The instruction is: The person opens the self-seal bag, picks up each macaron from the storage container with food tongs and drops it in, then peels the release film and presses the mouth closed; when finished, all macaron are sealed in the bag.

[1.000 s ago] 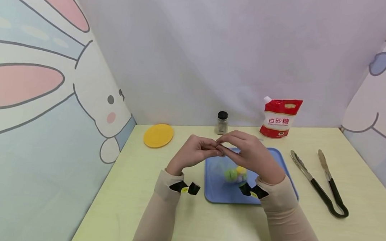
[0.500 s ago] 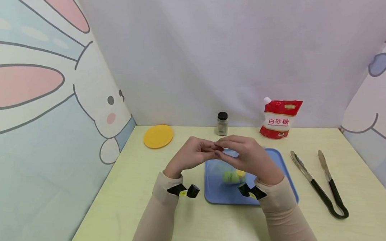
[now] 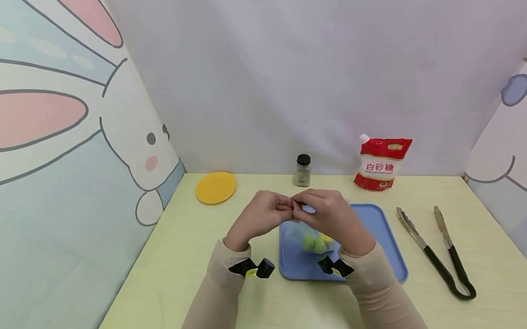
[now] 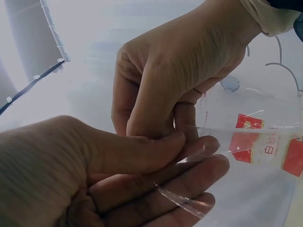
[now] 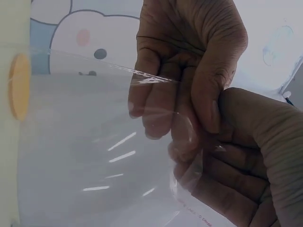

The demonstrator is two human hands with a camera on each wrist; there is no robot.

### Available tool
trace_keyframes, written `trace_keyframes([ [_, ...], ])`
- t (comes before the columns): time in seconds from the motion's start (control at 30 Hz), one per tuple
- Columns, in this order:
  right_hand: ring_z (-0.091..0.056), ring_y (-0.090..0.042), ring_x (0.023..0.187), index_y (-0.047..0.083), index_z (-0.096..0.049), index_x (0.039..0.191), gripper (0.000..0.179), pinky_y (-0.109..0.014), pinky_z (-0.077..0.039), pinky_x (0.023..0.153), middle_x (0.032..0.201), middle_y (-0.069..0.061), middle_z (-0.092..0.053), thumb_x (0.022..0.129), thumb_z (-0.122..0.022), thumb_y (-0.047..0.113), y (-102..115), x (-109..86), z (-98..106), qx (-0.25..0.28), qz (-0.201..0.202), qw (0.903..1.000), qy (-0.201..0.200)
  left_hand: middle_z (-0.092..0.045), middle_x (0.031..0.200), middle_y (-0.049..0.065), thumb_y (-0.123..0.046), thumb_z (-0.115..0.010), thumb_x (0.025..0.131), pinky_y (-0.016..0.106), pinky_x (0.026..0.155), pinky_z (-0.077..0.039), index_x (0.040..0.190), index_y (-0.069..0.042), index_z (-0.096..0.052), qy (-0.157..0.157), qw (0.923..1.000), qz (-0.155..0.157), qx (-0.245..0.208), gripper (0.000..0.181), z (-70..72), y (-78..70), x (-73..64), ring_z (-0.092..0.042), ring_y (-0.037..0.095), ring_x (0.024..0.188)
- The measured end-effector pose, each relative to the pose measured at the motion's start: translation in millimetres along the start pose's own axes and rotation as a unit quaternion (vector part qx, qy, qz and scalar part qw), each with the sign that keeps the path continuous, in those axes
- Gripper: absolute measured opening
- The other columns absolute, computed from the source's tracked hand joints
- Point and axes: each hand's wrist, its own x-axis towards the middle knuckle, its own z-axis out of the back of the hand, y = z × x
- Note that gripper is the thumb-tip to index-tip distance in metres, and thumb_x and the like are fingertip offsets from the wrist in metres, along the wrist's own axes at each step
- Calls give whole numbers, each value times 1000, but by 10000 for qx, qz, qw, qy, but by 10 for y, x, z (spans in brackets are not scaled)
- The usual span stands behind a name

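Both hands pinch the top of a clear plastic bag (image 5: 80, 156) above the blue tray (image 3: 381, 233). My left hand (image 3: 261, 214) grips it between thumb and fingers, from the left. Facing it, my right hand (image 3: 332, 215) pinches the film right beside the left fingertips. In the left wrist view, the left thumb (image 4: 142, 153) presses on the film, whose folded edge crosses the fingers. Green lumps (image 3: 314, 244) and a yellow piece (image 3: 326, 238) show low in the bag in the head view; the right wrist partly covers them.
Behind the tray stand a black-capped jar (image 3: 303, 172) and a red-and-white sugar pouch (image 3: 381, 165). A yellow plate (image 3: 216, 187) lies at the back left. Black-handled metal tongs (image 3: 438, 263) lie spread to the right of the tray. Printed fabric walls border the table.
My right hand has shifted left and down a little, and its fingers have drawn closer together. The green lumps have swung slightly left; the left hand keeps its grip.
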Motion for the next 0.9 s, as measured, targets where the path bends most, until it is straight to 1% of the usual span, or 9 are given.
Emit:
trace_keyframes([
  [0.03,-70,-9,75,3,-75,94,19,-24,-59,65,88,-4,-74,77,-84,3,1,0,-9,-24,-29,10000,-23,-76,82,-7,-13,-67,96,25,73,-56,96,-14,-79,-4,10000,7,18,12,-5,-1,2,-73,14,80],
  [0.23,-68,-8,71,4,-74,92,15,-24,-59,64,84,-3,-72,78,-81,2,0,0,-41,-65,-151,9997,-156,-76,82,-10,-14,-68,96,24,69,-55,96,-15,-79,-88,9997,-90,202,11,-14,5,10,-72,17,76],
  [0.37,-68,-9,69,3,-72,90,14,-25,-59,62,83,-4,-70,78,-79,1,-9,-5,-53,-89,-213,9992,-312,-75,80,-12,-13,-68,96,23,65,-52,96,-16,-80,-81,9995,-163,270,12,-14,3,10,-67,9,68],
  [0.43,-68,-10,68,3,-71,88,14,-25,-59,60,82,-4,-69,77,-80,0,-18,-8,-54,-74,-260,9987,-432,-75,80,-12,-14,-68,96,23,65,-52,97,-16,-80,-52,9995,-179,262,13,-15,-4,10,-66,6,67],
  [0.53,-68,-11,67,4,-69,87,14,-27,-59,60,82,-4,-68,78,-79,-1,-38,-12,-49,-78,-312,9979,-561,-75,81,-11,-14,-67,97,23,69,-54,99,-16,-80,-29,9997,-174,187,13,-15,-9,13,-67,3,71],
  [0.63,-70,-12,69,5,-69,88,9,-28,-60,62,83,-4,-68,82,-73,0,-63,-20,-23,-172,-407,9964,-720,-76,83,-11,-14,-68,97,25,74,-57,102,-15,-79,9,9999,-126,10,13,-10,-2,14,-71,4,78],
  [0.77,-71,-13,69,4,-71,90,5,-30,-61,64,83,-3,-70,85,-69,4,-116,-55,77,-384,-702,9898,-1181,-76,86,-11,-15,-70,96,28,75,-58,104,-14,-79,40,9998,-38,-209,12,0,26,7,-73,8,82],
  [0.83,-70,-13,69,3,-72,91,7,-31,-61,64,84,-3,-71,84,-71,2,-149,-71,138,-438,-806,9868,-1338,-76,86,-11,-17,-71,96,28,76,-58,104,-15,-79,-32,9997,-29,-243,12,5,46,9,-73,9,82],
  [0.9,-70,-12,69,2,-72,93,11,-32,-61,64,86,-4,-72,82,-74,1,-173,-78,189,-477,-819,9859,-1376,-75,86,-11,-20,-71,96,29,76,-58,103,-16,-79,-132,9997,-48,-216,11,13,61,12,-72,8,81],
])
